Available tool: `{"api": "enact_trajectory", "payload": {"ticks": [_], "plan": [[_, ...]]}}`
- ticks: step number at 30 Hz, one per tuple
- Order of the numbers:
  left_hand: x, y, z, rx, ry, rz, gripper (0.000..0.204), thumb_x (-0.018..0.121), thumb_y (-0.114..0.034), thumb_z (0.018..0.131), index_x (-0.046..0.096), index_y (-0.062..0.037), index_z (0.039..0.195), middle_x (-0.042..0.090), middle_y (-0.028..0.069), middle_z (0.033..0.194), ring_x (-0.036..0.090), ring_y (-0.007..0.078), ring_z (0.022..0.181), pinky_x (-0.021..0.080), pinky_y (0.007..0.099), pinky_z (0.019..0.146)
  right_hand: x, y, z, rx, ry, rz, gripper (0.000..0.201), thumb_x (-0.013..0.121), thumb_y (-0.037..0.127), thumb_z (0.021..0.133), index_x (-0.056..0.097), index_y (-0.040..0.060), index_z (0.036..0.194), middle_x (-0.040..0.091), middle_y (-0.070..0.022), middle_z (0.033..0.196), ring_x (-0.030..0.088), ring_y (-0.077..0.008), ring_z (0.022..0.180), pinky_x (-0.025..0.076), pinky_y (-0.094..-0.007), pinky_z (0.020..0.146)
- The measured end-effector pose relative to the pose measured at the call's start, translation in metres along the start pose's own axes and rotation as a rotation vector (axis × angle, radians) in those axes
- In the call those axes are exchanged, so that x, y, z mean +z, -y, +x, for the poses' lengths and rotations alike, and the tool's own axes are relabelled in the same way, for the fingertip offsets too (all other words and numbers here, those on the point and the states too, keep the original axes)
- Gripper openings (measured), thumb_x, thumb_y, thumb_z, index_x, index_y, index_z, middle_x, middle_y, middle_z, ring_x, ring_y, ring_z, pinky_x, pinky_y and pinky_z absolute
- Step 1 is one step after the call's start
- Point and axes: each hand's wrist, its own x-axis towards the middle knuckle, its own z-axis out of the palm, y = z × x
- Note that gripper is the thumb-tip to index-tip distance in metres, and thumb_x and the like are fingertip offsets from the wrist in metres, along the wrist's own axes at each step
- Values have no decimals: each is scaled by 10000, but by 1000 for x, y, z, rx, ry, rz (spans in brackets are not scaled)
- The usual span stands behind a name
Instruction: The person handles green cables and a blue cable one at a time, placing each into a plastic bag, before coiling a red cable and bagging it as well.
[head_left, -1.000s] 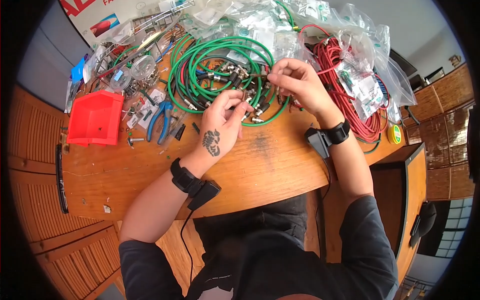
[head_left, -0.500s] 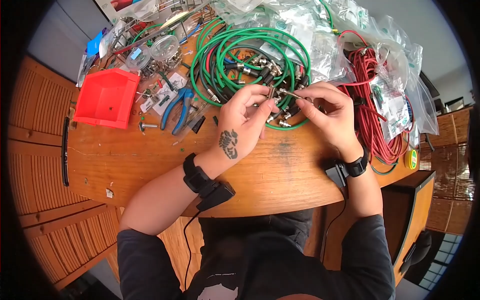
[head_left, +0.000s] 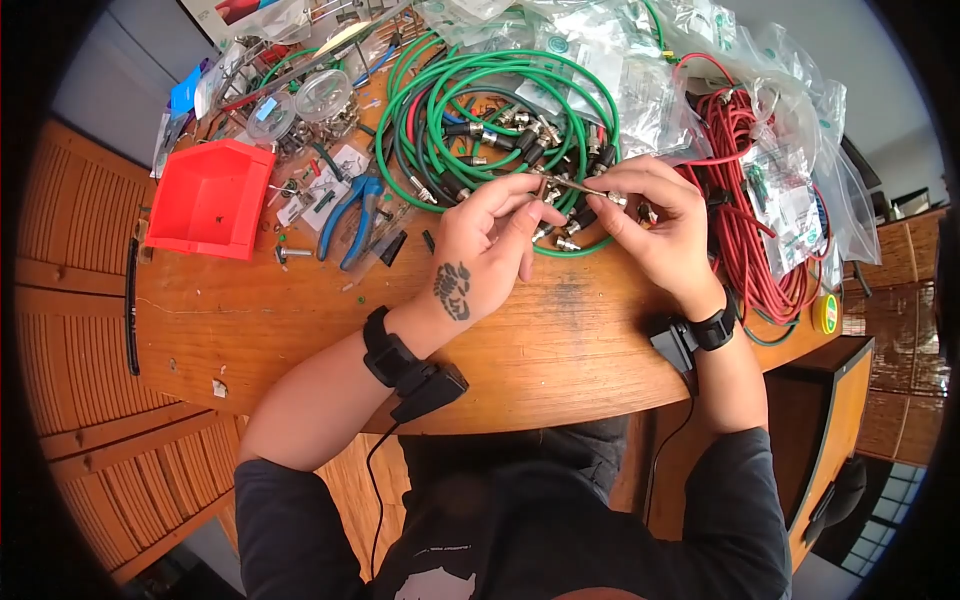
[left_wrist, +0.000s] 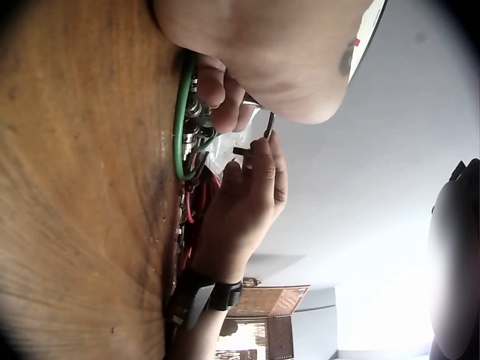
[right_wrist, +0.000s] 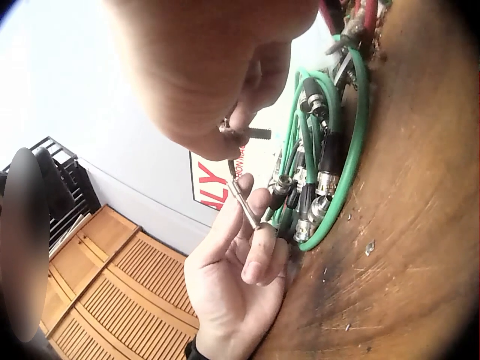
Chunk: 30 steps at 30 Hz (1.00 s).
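The left hand pinches a small metal cylinder between thumb and fingers; in the right wrist view that cylinder lies slanted across its fingertips. Opposite it, the right hand grips a thin metal piece that reaches toward the left fingertips. A threaded bolt sticks out sideways from the right fingers in the right wrist view. The two held pieces meet or nearly meet; contact cannot be told. Both hands are above the front of the coiled green cables. Palms and fingers partly hide the held parts.
On the left are a red bin, blue-handled pliers, a loose bolt and round clear containers. Red cable coils, clear plastic bags and a small yellow-green tin are on the right.
Since a second ago the right hand has come closer to the left, bringing its thin piece up to the left hand's cylinder. Over the last half second both hands have barely moved.
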Motion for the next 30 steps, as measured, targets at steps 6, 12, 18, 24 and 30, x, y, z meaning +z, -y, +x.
{"api": "enact_trajectory", "payload": {"ticks": [6,12,18,24,30], "plan": [[1,-2,0,2,-8,5,296,503,-80,1008,498,56,1270,694,130,973,518,50,537,443,199,477,-1,2,0,-20,-4,6,192,747,12,777,748,55,963,665,-44,850,583,-94,669,446,-227,573],[0,-1,1,16,-10,58,274,517,-125,1007,485,25,1235,696,166,1000,536,79,510,421,203,446,0,4,1,-31,14,-5,204,746,1,762,742,44,961,674,-62,854,610,-129,703,464,-249,598],[1,-3,1,-37,-11,23,264,488,-72,1010,486,48,1245,688,141,993,508,55,517,432,205,464,0,7,0,-16,-1,-3,229,744,-9,752,741,50,973,677,-67,856,630,-145,746,482,-258,641],[3,-4,2,-15,-35,65,237,550,-109,991,497,13,1187,692,131,963,539,73,507,411,198,442,-1,7,0,20,14,8,228,743,-16,748,741,54,965,673,-73,879,639,-175,757,497,-284,676],[3,-7,2,-51,-35,81,184,600,-48,955,530,15,1113,669,104,975,528,64,501,394,205,434,0,2,1,-56,-40,-64,221,748,-14,752,743,62,959,664,-55,873,614,-141,731,479,-261,643]]}}
